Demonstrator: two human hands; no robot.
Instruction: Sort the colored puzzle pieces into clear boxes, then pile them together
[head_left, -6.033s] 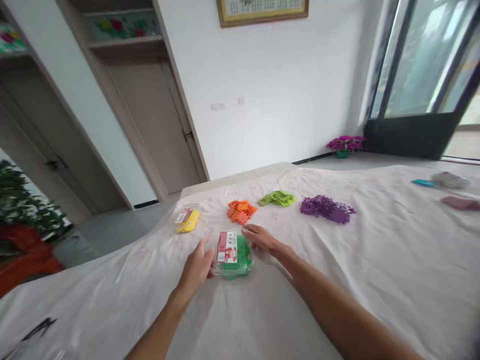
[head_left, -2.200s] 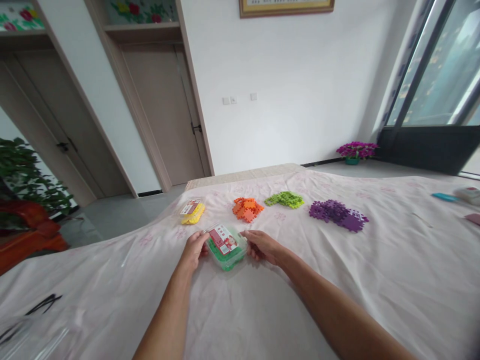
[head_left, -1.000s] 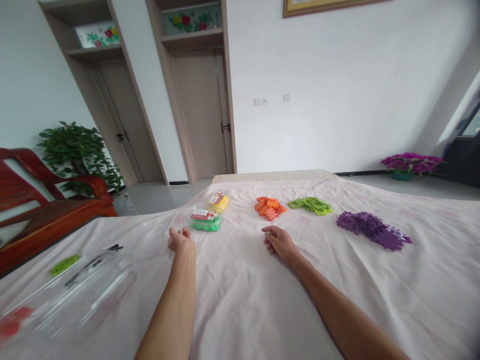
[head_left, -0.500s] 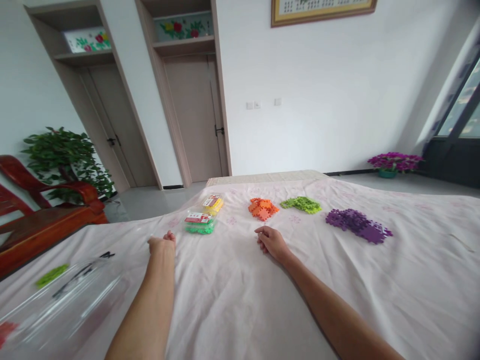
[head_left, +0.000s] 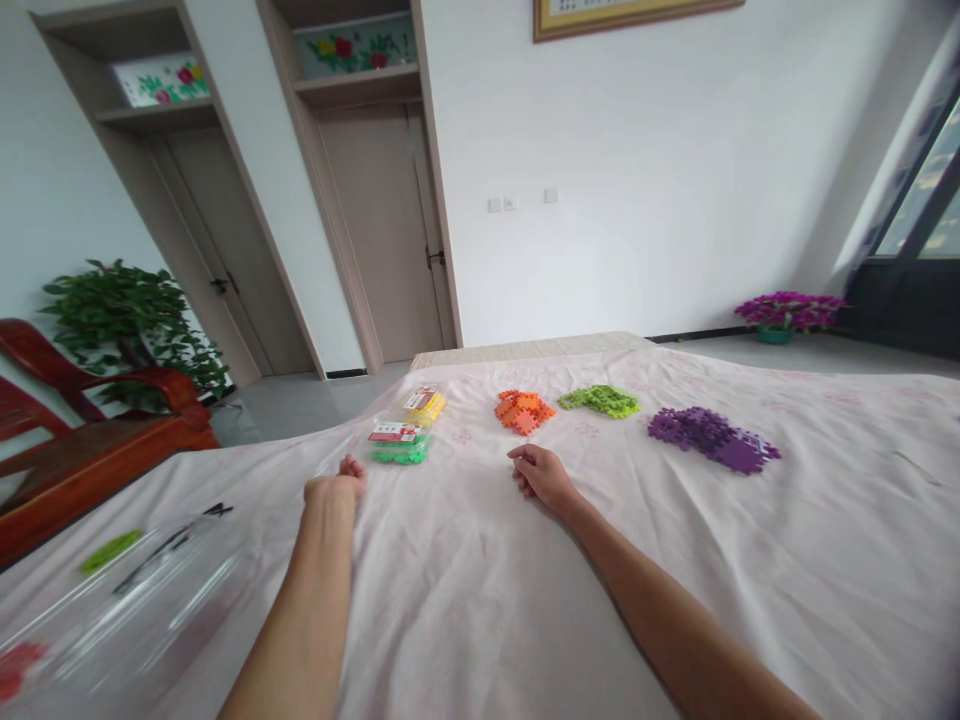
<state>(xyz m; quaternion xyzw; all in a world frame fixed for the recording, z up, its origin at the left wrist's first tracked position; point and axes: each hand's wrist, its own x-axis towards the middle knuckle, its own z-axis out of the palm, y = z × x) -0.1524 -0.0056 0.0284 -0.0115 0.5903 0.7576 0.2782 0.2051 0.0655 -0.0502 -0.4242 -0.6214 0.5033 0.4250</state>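
Observation:
My left hand [head_left: 337, 478] is over the cloth, just left of a clear box of green pieces [head_left: 399, 445]. Its fingers are curled; a faint see-through edge shows beside them, but what they hold I cannot make out. Behind that box is a clear box of yellow pieces [head_left: 425, 403] with a red and white label. My right hand [head_left: 544, 478] rests on the cloth, loosely bent, fingers apart and nothing in them. Beyond it lie a pile of orange snowflake-shaped pieces [head_left: 524, 411], a light green pile [head_left: 601, 401] and, to the right, a purple pile [head_left: 711, 438].
A large clear plastic container [head_left: 142, 610] stands at the near left, with light green pieces [head_left: 111, 551] and something red [head_left: 21, 665] by it. A pinkish cloth [head_left: 480, 590] covers the table. Left of it is a wooden chair [head_left: 112, 440]. Doors and a wall are behind.
My left hand has shifted slightly right and forward, closer to the green box. My right hand stays nearly in place. The view has tilted slightly.

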